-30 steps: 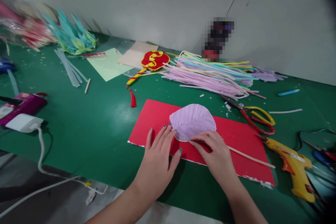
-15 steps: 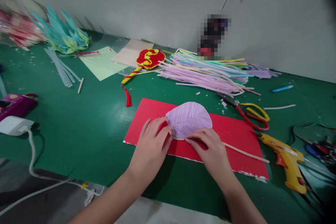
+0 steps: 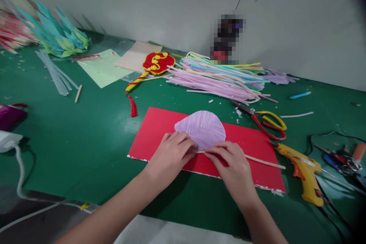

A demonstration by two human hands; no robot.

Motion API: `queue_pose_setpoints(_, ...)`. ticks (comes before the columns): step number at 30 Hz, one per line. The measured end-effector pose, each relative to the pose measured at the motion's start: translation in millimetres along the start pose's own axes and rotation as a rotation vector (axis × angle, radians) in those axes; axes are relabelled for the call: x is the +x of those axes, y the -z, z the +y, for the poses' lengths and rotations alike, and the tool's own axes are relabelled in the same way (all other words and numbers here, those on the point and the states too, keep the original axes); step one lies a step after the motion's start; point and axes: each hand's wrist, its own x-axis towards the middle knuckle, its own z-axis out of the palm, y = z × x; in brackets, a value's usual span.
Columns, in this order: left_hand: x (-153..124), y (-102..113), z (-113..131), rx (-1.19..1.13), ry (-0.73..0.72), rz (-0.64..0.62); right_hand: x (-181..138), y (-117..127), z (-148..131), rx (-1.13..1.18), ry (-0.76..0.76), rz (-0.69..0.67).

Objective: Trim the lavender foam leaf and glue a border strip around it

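Note:
A lilac fan-shaped piece [image 3: 201, 128] made of ribbed strips lies on a red card sheet [image 3: 151, 133] on the green table. A thin pale stick [image 3: 263, 162] runs along the fan's lower edge and out to the right. My left hand [image 3: 171, 156] rests with curled fingers on the fan's lower left edge, fingertips on the stick's end. My right hand [image 3: 233, 167] pinches the stick just below the fan's bottom edge.
A yellow glue gun [image 3: 304, 173] lies right of the red sheet, red-and-yellow scissors [image 3: 267, 122] behind it. A heap of pastel strips [image 3: 220, 78] and a red-and-yellow tasselled ornament [image 3: 156, 65] lie further back. Clear glue sticks [image 3: 55, 72], teal paper shapes [image 3: 54, 34] and a white plug [image 3: 8, 139] are left.
My left hand has gone from spread flat to curled over the fan's lower left edge. The right hand stays on the stick. The camera has shifted, so everything sits further left.

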Motion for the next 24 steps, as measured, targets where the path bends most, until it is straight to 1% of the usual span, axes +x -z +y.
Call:
queue_pose_setpoints(6,5,0,-2,-0.019,0.016,-0.022,0,0,6,0.001,0.013,0.024)
queue_pose_setpoints(10,5,8,-2,-0.035,0.001,-0.04,3,10,13,-0.029,-0.045,0.091)
queue_pose_setpoints(11,4,11,-3,-0.05,-0.003,-0.022,4,14,17,-0.046,-0.064,0.108)
queue_pose_setpoints(13,4,18,-6,-0.088,0.013,0.06,3,20,27,-0.079,-0.088,0.107)
queue_pose_setpoints(16,6,24,-13,-0.095,0.152,0.229,-2,27,41,-0.108,-0.098,0.059)
queue_pose_setpoints(18,9,24,-18,-0.049,0.285,0.281,-5,30,49,-0.104,-0.081,0.032)
queue_pose_setpoints(21,14,20,-22,-0.049,0.429,0.248,-10,34,56,-0.071,-0.013,-0.017)
queue_pose_setpoints(24,18,14,-20,-0.15,0.491,0.225,-13,37,59,-0.061,0.031,-0.043)
